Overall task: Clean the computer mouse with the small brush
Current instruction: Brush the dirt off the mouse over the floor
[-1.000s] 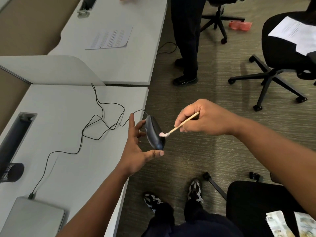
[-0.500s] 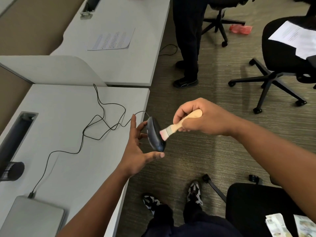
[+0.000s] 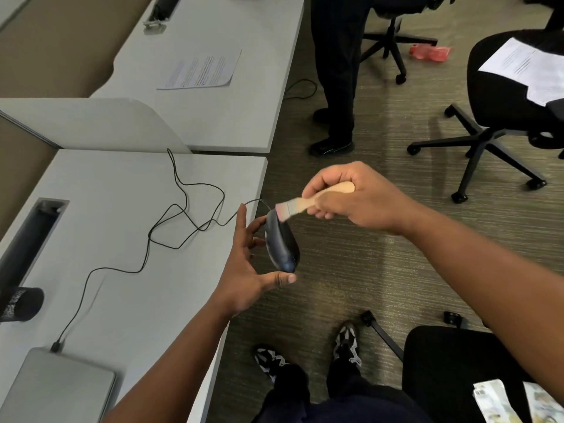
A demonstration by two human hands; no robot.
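Your left hand [image 3: 244, 270] holds the computer mouse [image 3: 282, 242] off the edge of the counter [image 3: 122, 209], above the carpeted floor [image 3: 351, 270]: the thumb supports the mouse's near end from below, the fingers are spread and nearly straight behind its far side, and the mouse stands on edge with its dark upper shell turned toward your right. Your right hand [image 3: 351, 199] is closed in a fist around the pale wooden handle of the small brush [image 3: 308, 203], fingers and thumb wrapped fully round it. The brush's pink bristles touch the far end of the mouse, close to where the cable [image 3: 183, 227] leaves it. The cable runs back in loose loops across the counter and ends at a plug beside the closed grey laptop [image 3: 58, 389] at the near left corner. A dark cylindrical object [image 3: 21, 303] lies at the left edge; its nature cannot be determined. A printed sheet [image 3: 201, 71] lies on the farther counter. A second person's dark trousers and shoes [image 3: 332, 145] stand on the floor beyond, with an office chair [image 3: 494, 96] carrying papers to the right.
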